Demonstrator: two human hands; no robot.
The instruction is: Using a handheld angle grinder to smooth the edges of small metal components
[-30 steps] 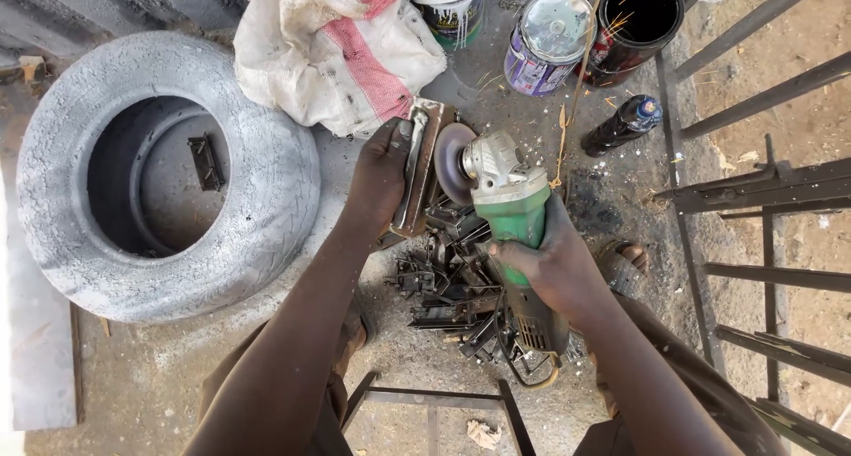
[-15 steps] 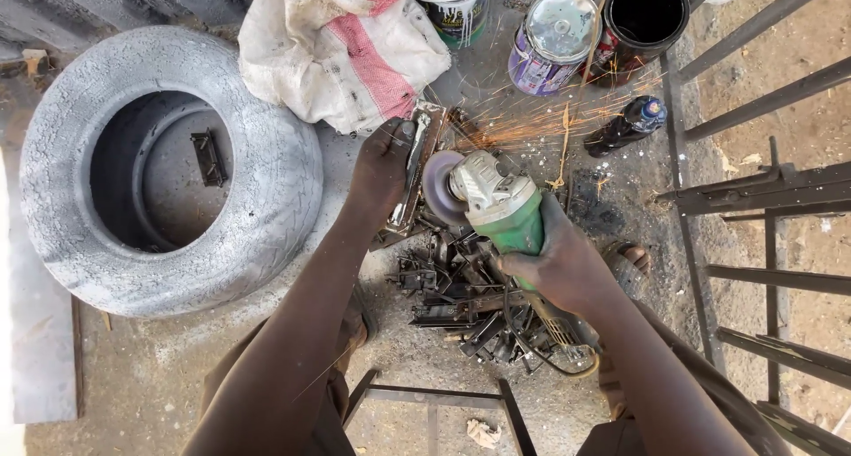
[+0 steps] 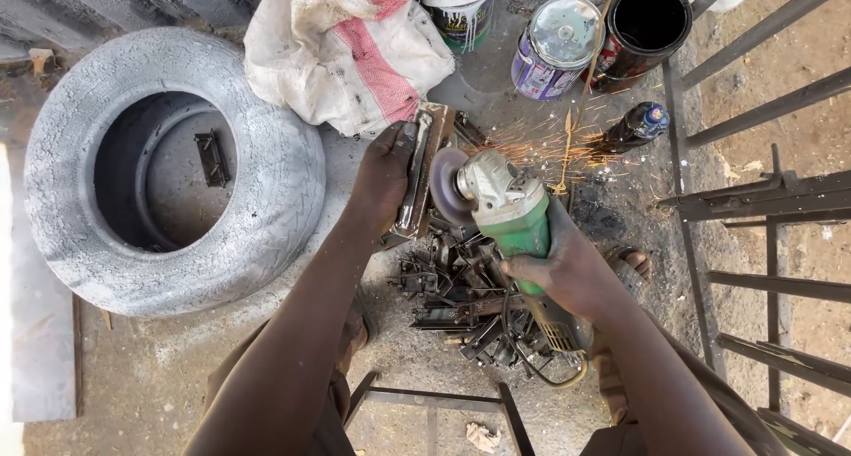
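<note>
Head view. Surroundings: one grey, dust-coated tyre [image 3: 173, 168] lies flat on the floor at the left, with a small dark metal piece [image 3: 211, 157] inside its opening. At the far centre sits one white sack with a red stripe [image 3: 346, 53]. Beyond it stand three cans: a white-rimmed bucket [image 3: 458, 8], a purple tin with a shiny lid [image 3: 557, 46], and an open black can [image 3: 640, 31]. One dark bottle with a blue cap [image 3: 631, 130] lies to the right of the sparks. Metal bars of a gate frame [image 3: 771, 199] run along the right side. A heap of small dark metal offcuts [image 3: 461, 301] covers the floor between the forearms, directly under the tool, and crowds the working spot. A thin metal frame [image 3: 434, 403] lies near the body.

Work piece: one flat metal bar [image 3: 418, 177] stands at an angle, just left of the grinder disc. The left hand [image 3: 383, 177] presses closed on it, fingers wrapped along its left edge, the thumb near the top.

Tool: one green angle grinder [image 3: 505, 208] lies to the right of the bar, its disc [image 3: 448, 199] touching the bar's right edge. Sparks [image 3: 550, 146] fly to the far right. The right hand [image 3: 567, 274] is clamped round the green body, behind the grey head. The cable [image 3: 550, 367] loops nearer the body.
</note>
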